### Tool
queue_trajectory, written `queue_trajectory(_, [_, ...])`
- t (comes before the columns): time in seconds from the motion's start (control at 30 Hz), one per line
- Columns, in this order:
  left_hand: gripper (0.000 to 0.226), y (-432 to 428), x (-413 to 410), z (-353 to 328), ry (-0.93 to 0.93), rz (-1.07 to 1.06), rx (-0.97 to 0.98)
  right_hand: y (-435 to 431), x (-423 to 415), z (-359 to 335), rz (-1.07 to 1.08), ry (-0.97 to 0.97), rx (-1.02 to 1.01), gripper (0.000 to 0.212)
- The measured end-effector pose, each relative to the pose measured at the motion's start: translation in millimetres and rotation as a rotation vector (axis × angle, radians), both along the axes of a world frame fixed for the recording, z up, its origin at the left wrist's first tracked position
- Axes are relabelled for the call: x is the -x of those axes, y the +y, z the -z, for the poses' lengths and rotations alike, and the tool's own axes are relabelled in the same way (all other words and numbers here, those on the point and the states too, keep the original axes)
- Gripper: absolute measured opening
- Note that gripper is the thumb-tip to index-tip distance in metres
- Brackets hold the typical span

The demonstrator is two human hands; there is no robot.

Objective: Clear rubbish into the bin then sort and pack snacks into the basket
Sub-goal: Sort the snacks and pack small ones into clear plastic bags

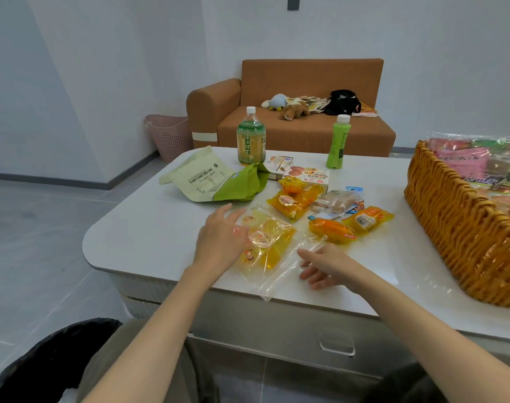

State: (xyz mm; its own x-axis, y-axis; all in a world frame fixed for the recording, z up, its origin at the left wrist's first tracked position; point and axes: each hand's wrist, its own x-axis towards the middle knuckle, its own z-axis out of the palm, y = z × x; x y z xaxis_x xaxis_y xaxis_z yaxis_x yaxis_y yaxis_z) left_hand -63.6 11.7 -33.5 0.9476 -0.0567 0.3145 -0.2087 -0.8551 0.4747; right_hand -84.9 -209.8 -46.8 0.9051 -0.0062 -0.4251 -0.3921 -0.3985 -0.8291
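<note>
A clear plastic bag of yellow jelly cups (265, 242) lies near the front edge of the white table (149, 228). My left hand (218, 239) rests on the bag's left side with fingers spread. My right hand (326, 266) lies with relaxed fingers on the bag's empty right end. Behind the bag lie several yellow and orange snack packets (332, 231), a clear pack of small cakes (338, 202), two snack boxes (306, 174) and a green and cream pouch (213, 178). The wicker basket (463, 228) at the right holds wrapped snacks. A black-lined bin (53, 362) stands at lower left.
A large tea bottle (250, 138) and a slim green bottle (338, 144) stand at the table's far side. Beyond are a brown sofa (291, 112) with soft toys and a bag, and a pink laundry basket (169, 135) on the grey floor.
</note>
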Motion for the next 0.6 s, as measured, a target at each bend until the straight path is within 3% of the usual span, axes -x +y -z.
queue_trajectory(0.1, [0.053,10.5,-25.3,5.3,0.174,-0.075,-0.070,9.4,-0.4,1.6,-0.001,0.015,-0.111,0.036])
queue_trajectory(0.2, [0.063,11.3,-37.9,9.3,0.405,-0.045,0.071,20.2,-2.1,6.8,0.020,-0.016,-0.217,0.034])
queue_trajectory(0.3, [0.066,5.6,-41.7,9.1,0.444,-0.048,0.082,27.9,-3.8,12.7,0.123,-0.032,-0.314,0.046])
queue_trajectory(0.37, [0.065,4.4,-42.0,6.9,0.452,-0.068,0.039,32.2,-3.1,18.6,0.166,-0.076,-0.242,0.046])
queue_trajectory(0.47, [0.056,6.2,-37.1,5.0,0.471,-0.119,0.048,34.7,-0.2,25.3,0.132,-0.150,-0.165,0.036])
queue_trajectory(0.6, [0.042,7.6,-20.6,3.0,0.554,-0.094,0.216,32.0,3.9,24.2,0.234,-0.161,-0.333,0.026])
